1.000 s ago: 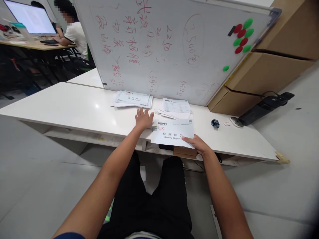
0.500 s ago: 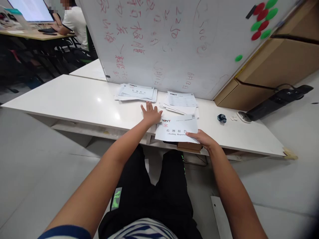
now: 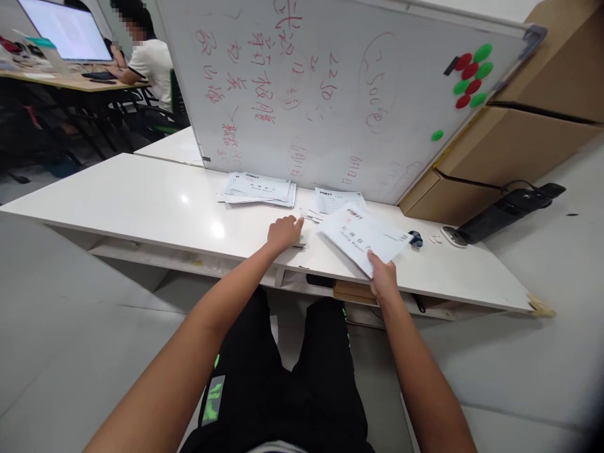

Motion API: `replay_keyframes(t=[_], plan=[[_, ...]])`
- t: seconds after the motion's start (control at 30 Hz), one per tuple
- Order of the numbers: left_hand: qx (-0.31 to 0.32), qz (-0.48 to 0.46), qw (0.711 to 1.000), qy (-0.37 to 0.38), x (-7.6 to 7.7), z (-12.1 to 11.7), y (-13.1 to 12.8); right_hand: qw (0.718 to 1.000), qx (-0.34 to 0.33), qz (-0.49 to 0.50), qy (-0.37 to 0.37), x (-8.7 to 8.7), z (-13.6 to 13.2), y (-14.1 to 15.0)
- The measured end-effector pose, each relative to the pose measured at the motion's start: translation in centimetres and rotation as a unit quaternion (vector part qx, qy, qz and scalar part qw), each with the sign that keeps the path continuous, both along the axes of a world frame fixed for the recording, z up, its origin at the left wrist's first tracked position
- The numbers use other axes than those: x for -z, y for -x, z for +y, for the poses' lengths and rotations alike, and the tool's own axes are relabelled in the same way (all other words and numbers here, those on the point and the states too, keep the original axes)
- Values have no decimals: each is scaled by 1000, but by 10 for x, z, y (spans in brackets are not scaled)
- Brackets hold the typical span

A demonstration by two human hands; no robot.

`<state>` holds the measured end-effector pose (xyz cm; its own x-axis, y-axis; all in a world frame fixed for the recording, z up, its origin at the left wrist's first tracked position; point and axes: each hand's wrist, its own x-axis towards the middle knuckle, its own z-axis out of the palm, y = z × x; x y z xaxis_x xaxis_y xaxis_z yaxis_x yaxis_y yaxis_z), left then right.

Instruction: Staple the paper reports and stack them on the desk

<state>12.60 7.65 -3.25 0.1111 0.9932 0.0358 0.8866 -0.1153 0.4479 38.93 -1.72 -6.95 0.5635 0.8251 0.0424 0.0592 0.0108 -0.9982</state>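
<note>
A grey floor (image 3: pixel 70 327) carries a long white tabletop (image 3: pixel 132 201); a whiteboard (image 3: pixel 330 82) with red handwriting and 7 red and green magnets (image 3: pixel 469 74) leans at its back edge, cardboard boxes (image 3: pixel 519 145) to the right. Far left, another person (image 3: pixel 151 63) sits at a monitor (image 3: pixel 66 34). 2 paper stacks (image 3: pixel 257 189) lie by the whiteboard's foot, printed "PONY". The right hand (image 3: pixel 383 281) pinches the near corner of a report sheet (image 3: pixel 363 238), lifted and tilted, long axis running up-left to down-right, its printing too skewed to read. The left hand (image 3: pixel 283 231) rests on the tabletop, fingers curled, holding nothing visible. A small dark object (image 3: pixel 416 238) lies just beside the sheet.
</note>
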Motion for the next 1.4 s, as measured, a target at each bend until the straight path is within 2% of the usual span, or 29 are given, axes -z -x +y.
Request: replay_keyframes(t=[0.07, 0.1, 0.17, 0.27, 0.3, 0.37, 0.47, 0.57, 0.63, 0.67, 0.73, 0.77, 0.83, 0.93, 1.0, 1.1, 1.2, 1.3, 1.4], plan=[[12, 29, 999, -13, 1, -2, -3, 996, 45, 27, -76, -11, 15, 13], [15, 39, 999, -19, 1, -2, -4, 993, 37, 39, -105, -21, 25, 21], [21, 45, 998, -25, 2, -2, -5, 989, -21, 63, -131, -45, 51, 42], [21, 40, 999, -27, 3, -1, -7, 981, -157, 86, -71, -83, 100, 87], [21, 40, 999, -26, 4, -1, -7, 975, -205, 77, -31, -93, 117, 105], [22, 42, 999, -24, 4, -1, -8, 967, -249, 26, 45, -103, 151, 144], [32, 37, 999, -10, 2, -3, -8, 959, -251, -89, 101, -99, 196, 200], [43, 29, 999, 10, -2, -4, -5, 947, -228, -200, 103, -79, 231, 239], [54, 20, 998, 14, -3, -4, -2, 922, -194, -317, 111, -62, 249, 252], [60, 14, 998, 13, -3, -4, -1, 899, -170, -386, 116, -54, 256, 254], [66, 2, 998, 10, -2, -4, 0, 850, -122, -499, 112, -40, 266, 252], [64, -3, 998, 9, 0, -3, 0, 836, -104, -530, 101, -36, 270, 247], [55, -10, 998, -1, 3, -2, -1, 832, -84, -545, 66, -33, 273, 227], [43, -20, 999, -19, 7, 0, -3, 830, -88, -550, 23, -41, 265, 172], [45, -20, 999, -17, 8, 0, -3, 802, -125, -584, 11, -45, 248, 126], [38, -10, 999, -9, 6, -2, -4, 771, -174, -608, 72, -37, 214, 67], [-28, 6, 999, -35, 4, -7, -6, 778, -195, -573, 167, -14, 186, 40], [-111, 9, 992, -55, 3, -12, -8, 794, -149, -566, 165, 3, 170, 38], [-181, -1, 981, -66, 2, -14, -11, 792, -115, -582, 142, 6, 163, 44]])
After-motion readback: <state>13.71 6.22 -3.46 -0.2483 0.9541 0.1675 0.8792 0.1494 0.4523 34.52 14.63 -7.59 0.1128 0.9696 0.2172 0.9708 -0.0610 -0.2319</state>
